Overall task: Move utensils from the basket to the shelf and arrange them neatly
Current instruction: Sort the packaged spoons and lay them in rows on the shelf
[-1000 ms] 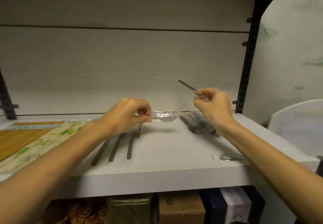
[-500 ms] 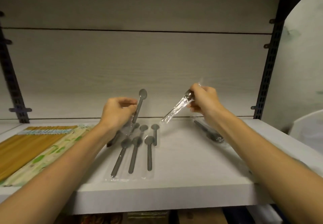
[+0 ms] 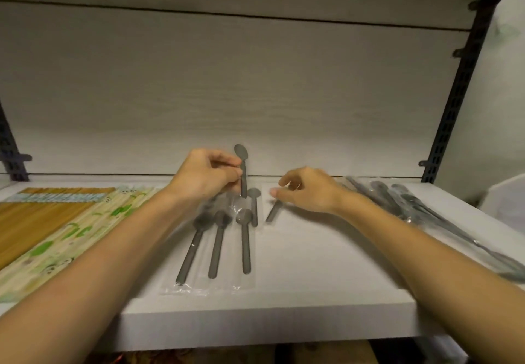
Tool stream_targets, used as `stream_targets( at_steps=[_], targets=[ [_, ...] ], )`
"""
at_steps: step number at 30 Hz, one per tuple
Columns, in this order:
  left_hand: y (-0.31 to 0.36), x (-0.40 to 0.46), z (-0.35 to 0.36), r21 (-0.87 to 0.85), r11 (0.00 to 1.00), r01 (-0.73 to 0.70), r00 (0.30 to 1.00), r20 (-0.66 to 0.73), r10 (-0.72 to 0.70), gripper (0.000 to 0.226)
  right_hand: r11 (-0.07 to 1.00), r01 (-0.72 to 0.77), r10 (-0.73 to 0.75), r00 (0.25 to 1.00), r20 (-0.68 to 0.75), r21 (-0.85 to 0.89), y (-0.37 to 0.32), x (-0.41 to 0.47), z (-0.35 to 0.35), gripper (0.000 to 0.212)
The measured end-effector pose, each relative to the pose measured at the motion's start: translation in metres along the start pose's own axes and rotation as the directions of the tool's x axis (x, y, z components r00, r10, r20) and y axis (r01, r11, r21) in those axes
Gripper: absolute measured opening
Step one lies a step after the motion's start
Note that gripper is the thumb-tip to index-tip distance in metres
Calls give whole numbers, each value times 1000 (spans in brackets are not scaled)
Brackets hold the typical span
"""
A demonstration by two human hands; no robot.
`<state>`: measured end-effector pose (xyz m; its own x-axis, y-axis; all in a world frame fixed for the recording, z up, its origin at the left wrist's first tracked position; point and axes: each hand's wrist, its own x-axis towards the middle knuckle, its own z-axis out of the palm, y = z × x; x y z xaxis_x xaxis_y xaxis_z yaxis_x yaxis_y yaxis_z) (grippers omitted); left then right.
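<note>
As left hand pinches one spoon, three wrapped spoons

Head-worn view, forward and down, close over shelf.

Two hands, six grey spoons clearly countable, one heap of wrapped utensils, two chopstick bundles, one shelf

The right hand is now low, at the middle of the frame, putting its wrapped spoon down on the shelf.
</note>
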<state>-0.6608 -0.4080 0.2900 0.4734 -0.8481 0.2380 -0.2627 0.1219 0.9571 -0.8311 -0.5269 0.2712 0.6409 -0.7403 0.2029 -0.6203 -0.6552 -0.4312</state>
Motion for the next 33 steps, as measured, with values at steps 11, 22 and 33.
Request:
stream_targets(
  at_steps=[11, 22, 33],
  targets=[
    [-1, -6, -2, 54, 997, 50, 998, 23, -51, 19, 994, 100, -93, 986, 135, -44, 2, -2, 3, 44],
    [6, -36, 0, 12, 990, 140, 971, 195, -140, 23, 987, 108, -90, 985, -147, 117, -1, -5, -12, 32],
    [0, -65, 14, 351, 931, -99, 962, 275, -1, 15, 980, 173, -183, 979, -95, -100, 2, -50, -12, 27]
  ],
)
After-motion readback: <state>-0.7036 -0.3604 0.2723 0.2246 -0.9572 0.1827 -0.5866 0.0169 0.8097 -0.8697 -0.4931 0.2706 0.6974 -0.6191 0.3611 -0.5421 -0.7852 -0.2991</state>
